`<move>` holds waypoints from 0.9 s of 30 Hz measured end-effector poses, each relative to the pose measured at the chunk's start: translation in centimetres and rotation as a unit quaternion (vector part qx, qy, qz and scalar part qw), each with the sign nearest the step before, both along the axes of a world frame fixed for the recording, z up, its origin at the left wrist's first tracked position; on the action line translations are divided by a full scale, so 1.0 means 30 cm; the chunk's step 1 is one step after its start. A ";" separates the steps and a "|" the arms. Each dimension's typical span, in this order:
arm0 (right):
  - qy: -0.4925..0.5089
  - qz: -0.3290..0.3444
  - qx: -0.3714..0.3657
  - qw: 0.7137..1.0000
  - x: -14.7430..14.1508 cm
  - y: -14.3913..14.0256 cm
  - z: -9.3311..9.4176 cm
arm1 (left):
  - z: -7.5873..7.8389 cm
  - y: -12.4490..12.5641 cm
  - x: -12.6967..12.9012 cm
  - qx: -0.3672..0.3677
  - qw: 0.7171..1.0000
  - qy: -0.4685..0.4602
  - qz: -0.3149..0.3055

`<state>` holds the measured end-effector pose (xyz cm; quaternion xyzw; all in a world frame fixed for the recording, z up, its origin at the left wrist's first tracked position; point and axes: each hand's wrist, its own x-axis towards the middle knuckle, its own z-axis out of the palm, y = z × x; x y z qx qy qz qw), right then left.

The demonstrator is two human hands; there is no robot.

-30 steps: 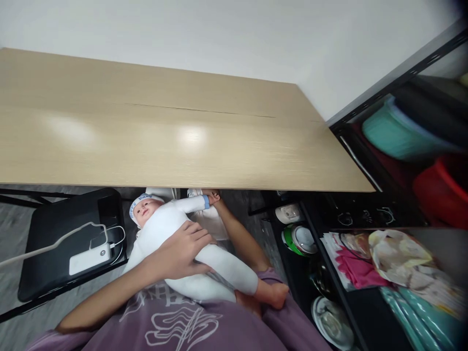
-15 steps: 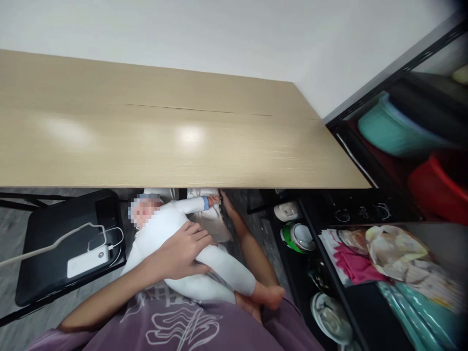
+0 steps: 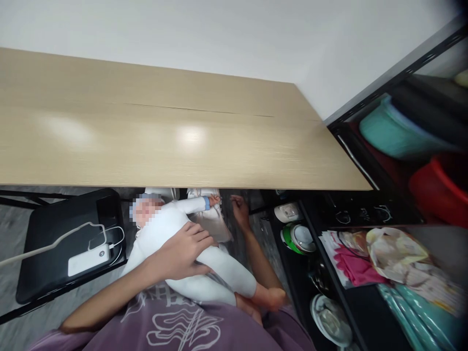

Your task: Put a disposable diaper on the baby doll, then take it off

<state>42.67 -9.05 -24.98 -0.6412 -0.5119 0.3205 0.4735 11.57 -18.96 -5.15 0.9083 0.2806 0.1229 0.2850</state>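
The bench (image 3: 234,156) spans the view, pale and wood-grained, and the places here go by it. On its near side, just below its front edge, a doll (image 3: 166,231) in white clothing lies on its back across the person's lap. Its head is close to the bench's front edge, its feet are farther from the edge and more toward the bench's right end, and one blue-cuffed arm reaches along that edge.

The left hand (image 3: 185,251) rests over the doll's hip, touching it. Its grip is slack: the fingers lie flat side by side, the thumb stands apart, and nothing is clamped. The right hand (image 3: 240,212) is just below the bench's front edge, apart from the doll, near a pale cloth (image 3: 210,226) that partly disappears under the bench. Its fingers are loosely bent; I cannot tell whether fingertips and thumb meet.

Below the bench's left part is a black seat (image 3: 62,234) bearing a white power bank (image 3: 88,260) with a cable (image 3: 54,244). Off the bench's right end, shelves (image 3: 369,312) hold a teal tub (image 3: 395,129), a red tub (image 3: 435,187), a pink cloth (image 3: 354,265) and teal packets (image 3: 413,309); lower down sits a green-and-silver container (image 3: 302,239).
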 end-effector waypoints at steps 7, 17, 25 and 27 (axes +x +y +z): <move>-0.161 0.267 0.109 0.944 -0.134 -0.059 0.338 | 0.006 0.018 -0.006 -0.017 0.999 -0.026 -0.024; -0.422 0.436 0.064 0.792 -0.442 0.011 0.530 | -0.076 -0.132 -0.176 0.009 0.950 -0.231 0.210; -0.406 0.450 0.139 0.783 -0.492 -0.009 0.593 | -0.323 -0.353 -0.471 -0.296 0.746 -0.170 0.571; -0.388 0.453 0.159 0.787 -0.492 -0.012 0.613 | -0.301 -0.362 -0.479 -0.325 0.753 -0.127 0.559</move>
